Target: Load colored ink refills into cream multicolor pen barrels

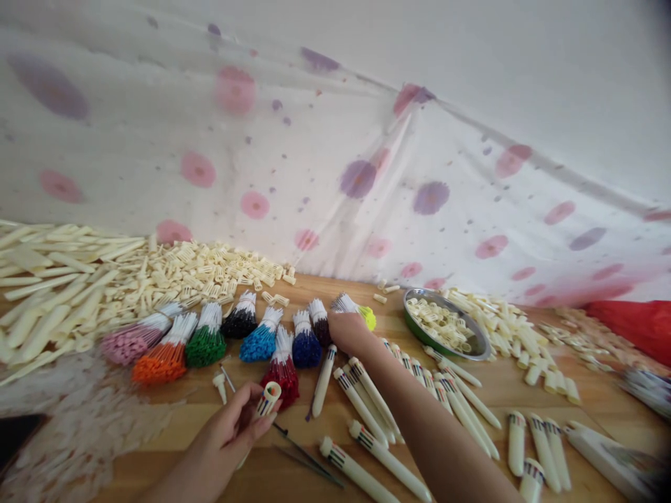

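Note:
My left hand (238,426) is closed around a cream multicolour pen barrel (269,398), its open top with coloured slots facing up. My right hand (350,334) reaches across to the bundle of yellow-tipped refills (370,316) at the back; its fingers are hidden, so its grip does not show. Beside it stand bundles of dark brown refills (318,318) and dark blue refills (306,342). Behind my left hand lies the red refill bundle (284,363). Light blue (259,339), black (240,318), green (207,339), orange (162,353) and pink refills (131,339) fan out leftward.
Cream pen parts (210,269) are heaped at the back left. A metal bowl (479,349) holds small cream pieces. Several multicolour pens (367,402) lie around my right forearm. Tweezers (309,457) rest near the front. Clear plastic pieces (78,419) cover the left side.

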Action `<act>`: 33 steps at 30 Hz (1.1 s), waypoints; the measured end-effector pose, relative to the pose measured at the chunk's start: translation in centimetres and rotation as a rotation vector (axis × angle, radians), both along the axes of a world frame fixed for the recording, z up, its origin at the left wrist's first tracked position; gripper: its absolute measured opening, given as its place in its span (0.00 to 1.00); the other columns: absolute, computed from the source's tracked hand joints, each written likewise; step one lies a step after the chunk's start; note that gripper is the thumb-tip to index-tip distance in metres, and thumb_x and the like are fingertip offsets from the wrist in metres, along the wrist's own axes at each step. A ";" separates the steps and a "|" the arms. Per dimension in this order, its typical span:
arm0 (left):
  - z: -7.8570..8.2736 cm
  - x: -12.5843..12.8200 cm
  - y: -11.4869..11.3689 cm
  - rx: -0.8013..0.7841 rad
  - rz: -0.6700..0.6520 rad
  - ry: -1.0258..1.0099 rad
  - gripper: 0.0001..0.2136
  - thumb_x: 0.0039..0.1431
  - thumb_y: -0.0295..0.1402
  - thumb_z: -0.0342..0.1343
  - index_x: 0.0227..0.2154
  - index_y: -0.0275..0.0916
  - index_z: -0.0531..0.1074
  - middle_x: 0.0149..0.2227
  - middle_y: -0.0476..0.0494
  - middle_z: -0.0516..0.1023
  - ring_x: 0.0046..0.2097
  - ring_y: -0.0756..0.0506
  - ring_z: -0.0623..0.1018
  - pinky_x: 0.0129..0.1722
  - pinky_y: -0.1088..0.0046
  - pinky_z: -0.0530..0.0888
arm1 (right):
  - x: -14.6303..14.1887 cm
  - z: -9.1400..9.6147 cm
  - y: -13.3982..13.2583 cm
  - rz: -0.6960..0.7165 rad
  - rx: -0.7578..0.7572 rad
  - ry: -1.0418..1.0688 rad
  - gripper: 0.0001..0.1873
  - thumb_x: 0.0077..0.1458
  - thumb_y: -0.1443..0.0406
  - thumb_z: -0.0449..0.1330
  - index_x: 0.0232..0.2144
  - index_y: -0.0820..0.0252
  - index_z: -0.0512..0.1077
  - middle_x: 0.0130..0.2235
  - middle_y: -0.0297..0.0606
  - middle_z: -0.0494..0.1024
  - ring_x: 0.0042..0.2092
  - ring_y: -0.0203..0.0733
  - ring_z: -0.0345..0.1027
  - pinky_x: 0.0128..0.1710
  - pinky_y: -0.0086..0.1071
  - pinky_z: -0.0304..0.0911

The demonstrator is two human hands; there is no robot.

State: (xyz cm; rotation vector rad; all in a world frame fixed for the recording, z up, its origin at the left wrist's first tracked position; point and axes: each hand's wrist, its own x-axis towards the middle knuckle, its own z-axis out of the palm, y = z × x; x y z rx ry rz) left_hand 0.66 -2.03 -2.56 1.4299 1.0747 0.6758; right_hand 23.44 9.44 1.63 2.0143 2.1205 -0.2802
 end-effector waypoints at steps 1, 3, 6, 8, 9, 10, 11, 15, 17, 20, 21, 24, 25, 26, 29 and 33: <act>0.0 0.0 -0.1 0.013 0.002 0.000 0.18 0.54 0.51 0.49 0.38 0.42 0.65 0.35 0.48 0.73 0.43 0.44 0.71 0.44 0.72 0.67 | 0.4 0.0 0.0 -0.002 -0.017 0.029 0.15 0.59 0.62 0.55 0.48 0.62 0.65 0.48 0.42 0.69 0.44 0.44 0.67 0.42 0.42 0.66; 0.2 0.0 -0.2 0.029 0.013 -0.005 0.17 0.54 0.50 0.49 0.37 0.42 0.66 0.34 0.49 0.73 0.43 0.44 0.71 0.43 0.72 0.68 | 1.3 -0.1 -0.1 -0.012 -0.060 0.098 0.15 0.59 0.62 0.55 0.47 0.62 0.65 0.48 0.42 0.69 0.44 0.43 0.68 0.41 0.41 0.66; 0.5 0.1 -0.1 0.014 0.035 -0.042 0.18 0.52 0.51 0.51 0.37 0.42 0.67 0.35 0.48 0.74 0.42 0.44 0.72 0.43 0.71 0.68 | 2.3 -0.4 -0.5 -0.032 -0.108 0.210 0.14 0.59 0.62 0.54 0.47 0.62 0.66 0.46 0.41 0.70 0.42 0.42 0.68 0.40 0.40 0.67; 0.7 0.1 0.0 -0.014 0.035 -0.081 0.20 0.51 0.53 0.51 0.37 0.41 0.67 0.35 0.47 0.75 0.41 0.44 0.73 0.43 0.71 0.69 | 2.6 -0.5 -1.1 -0.038 -0.102 0.270 0.14 0.59 0.61 0.55 0.46 0.62 0.66 0.45 0.40 0.71 0.41 0.41 0.69 0.39 0.39 0.67; 0.8 0.1 0.0 -0.023 0.032 -0.089 0.21 0.50 0.53 0.51 0.37 0.41 0.67 0.34 0.47 0.75 0.40 0.44 0.74 0.42 0.71 0.69 | 2.7 -0.4 -1.6 -0.042 -0.086 0.292 0.13 0.60 0.61 0.54 0.44 0.63 0.67 0.43 0.39 0.72 0.40 0.40 0.69 0.38 0.38 0.67; 0.9 0.0 0.0 -0.021 0.032 -0.083 0.21 0.51 0.53 0.51 0.38 0.41 0.67 0.33 0.48 0.76 0.38 0.45 0.74 0.41 0.72 0.70 | 2.7 -0.3 -2.2 -0.048 -0.064 0.311 0.11 0.60 0.62 0.53 0.42 0.63 0.68 0.41 0.39 0.73 0.38 0.38 0.69 0.37 0.37 0.67; 1.1 -0.1 0.0 -0.009 0.035 -0.062 0.21 0.52 0.52 0.50 0.40 0.41 0.67 0.31 0.49 0.75 0.36 0.45 0.74 0.38 0.73 0.70 | 2.7 0.0 -2.8 -0.054 -0.038 0.328 0.10 0.61 0.63 0.51 0.39 0.64 0.69 0.37 0.38 0.74 0.35 0.37 0.70 0.36 0.35 0.66; 1.6 -0.8 0.0 0.115 0.056 0.071 0.18 0.58 0.46 0.46 0.44 0.41 0.69 0.26 0.52 0.72 0.30 0.47 0.73 0.32 0.75 0.69 | 2.5 1.8 -6.4 -0.065 0.060 0.400 0.12 0.62 0.69 0.44 0.31 0.61 0.65 0.25 0.33 0.74 0.23 0.33 0.67 0.27 0.27 0.61; 1.7 -1.2 0.0 0.159 0.062 0.114 0.18 0.59 0.43 0.45 0.47 0.41 0.67 0.26 0.51 0.72 0.31 0.47 0.73 0.33 0.75 0.69 | 2.4 2.6 -8.3 -0.019 0.133 0.464 0.12 0.62 0.66 0.44 0.29 0.59 0.64 0.22 0.30 0.73 0.23 0.33 0.67 0.26 0.25 0.59; 2.1 -1.8 0.1 0.221 0.064 0.175 0.16 0.60 0.41 0.43 0.48 0.43 0.65 0.26 0.52 0.72 0.30 0.47 0.73 0.33 0.75 0.68 | 2.3 3.4 -10.4 0.156 0.323 0.606 0.11 0.61 0.64 0.48 0.27 0.58 0.65 0.21 0.29 0.71 0.22 0.33 0.65 0.24 0.24 0.57; 2.3 -2.0 0.0 0.250 0.059 0.195 0.14 0.60 0.40 0.44 0.46 0.43 0.66 0.26 0.52 0.72 0.30 0.47 0.73 0.33 0.75 0.68 | 2.3 3.6 -10.9 0.215 0.368 0.625 0.11 0.60 0.64 0.49 0.27 0.58 0.65 0.21 0.30 0.71 0.22 0.33 0.65 0.25 0.24 0.57; 3.1 -2.3 0.0 0.334 0.065 0.240 0.09 0.59 0.39 0.46 0.39 0.44 0.68 0.28 0.52 0.73 0.31 0.47 0.74 0.33 0.77 0.68 | 2.5 3.9 -11.5 0.366 0.428 0.603 0.11 0.61 0.64 0.49 0.28 0.59 0.67 0.22 0.31 0.71 0.23 0.33 0.65 0.25 0.25 0.57; 3.4 -2.4 0.0 0.353 0.067 0.249 0.09 0.59 0.38 0.47 0.38 0.44 0.68 0.29 0.52 0.74 0.32 0.47 0.74 0.33 0.77 0.68 | 2.6 4.0 -11.5 0.407 0.435 0.589 0.11 0.61 0.64 0.49 0.29 0.59 0.68 0.22 0.32 0.71 0.23 0.34 0.65 0.25 0.25 0.57; 3.6 -2.5 0.0 0.367 0.062 0.258 0.08 0.59 0.38 0.47 0.38 0.45 0.68 0.30 0.51 0.76 0.33 0.47 0.75 0.34 0.77 0.68 | 2.6 4.0 -11.5 0.437 0.439 0.579 0.11 0.61 0.64 0.48 0.30 0.59 0.68 0.22 0.32 0.71 0.23 0.34 0.64 0.25 0.25 0.57; 3.8 -2.6 0.0 0.388 0.028 0.292 0.08 0.58 0.37 0.48 0.39 0.45 0.69 0.36 0.50 0.78 0.38 0.45 0.76 0.38 0.75 0.69 | 2.6 3.9 -11.3 0.476 0.439 0.558 0.11 0.62 0.64 0.48 0.31 0.59 0.68 0.23 0.32 0.71 0.24 0.33 0.64 0.26 0.25 0.57; 3.6 -2.5 0.0 0.375 0.017 0.291 0.09 0.58 0.38 0.49 0.39 0.46 0.70 0.37 0.49 0.79 0.39 0.44 0.77 0.39 0.74 0.70 | 2.4 3.8 -11.5 0.501 0.429 0.545 0.13 0.62 0.63 0.47 0.31 0.59 0.69 0.24 0.34 0.72 0.24 0.34 0.63 0.26 0.25 0.57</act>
